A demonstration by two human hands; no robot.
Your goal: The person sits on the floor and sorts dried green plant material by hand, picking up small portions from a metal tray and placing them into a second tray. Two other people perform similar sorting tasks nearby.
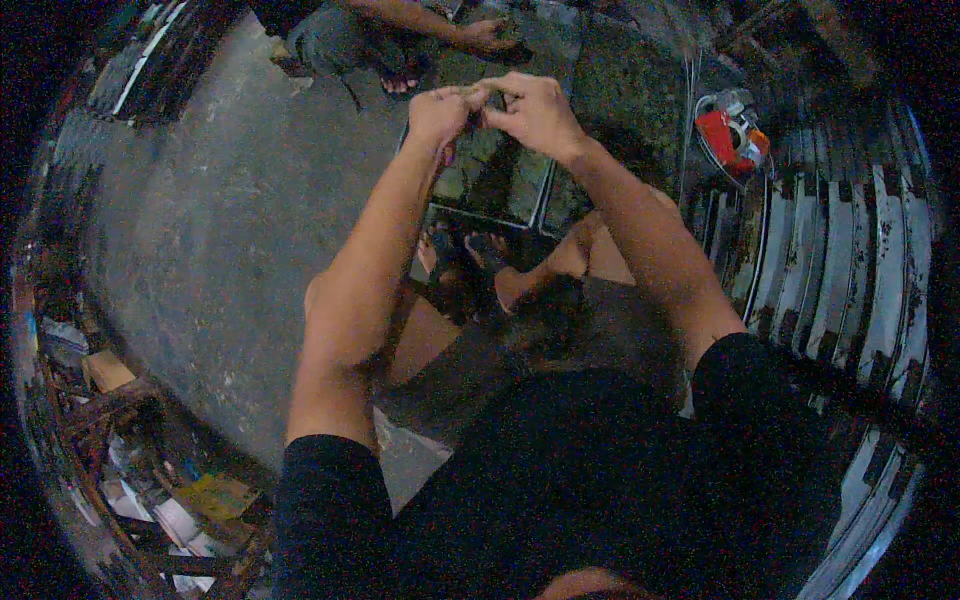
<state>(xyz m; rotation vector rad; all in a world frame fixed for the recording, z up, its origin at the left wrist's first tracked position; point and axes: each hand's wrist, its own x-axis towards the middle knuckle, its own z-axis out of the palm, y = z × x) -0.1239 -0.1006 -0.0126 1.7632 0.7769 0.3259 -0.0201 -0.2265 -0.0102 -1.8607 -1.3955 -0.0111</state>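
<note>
My left hand [444, 116] and my right hand [534, 112] meet at their fingertips in front of me, fingers bent as in a pinch. Anything small between the fingertips is too dark and blurred to make out. Beneath them lies a shallow rectangular tray or framed panel [487, 223] with a pale metal edge, set on the ground just beyond my feet. Its inside is mottled green and brown, with a dark streak down the middle. A second panel of similar look [615, 82] adjoins it on the right.
Another person's hand [491, 37] reaches over the far end of the panel. Bare concrete floor [210, 187] stretches to the left. A red and white object [731, 135] rests by corrugated or slatted sheets [825, 247] at right. Boxes and scraps [172, 502] crowd the lower left.
</note>
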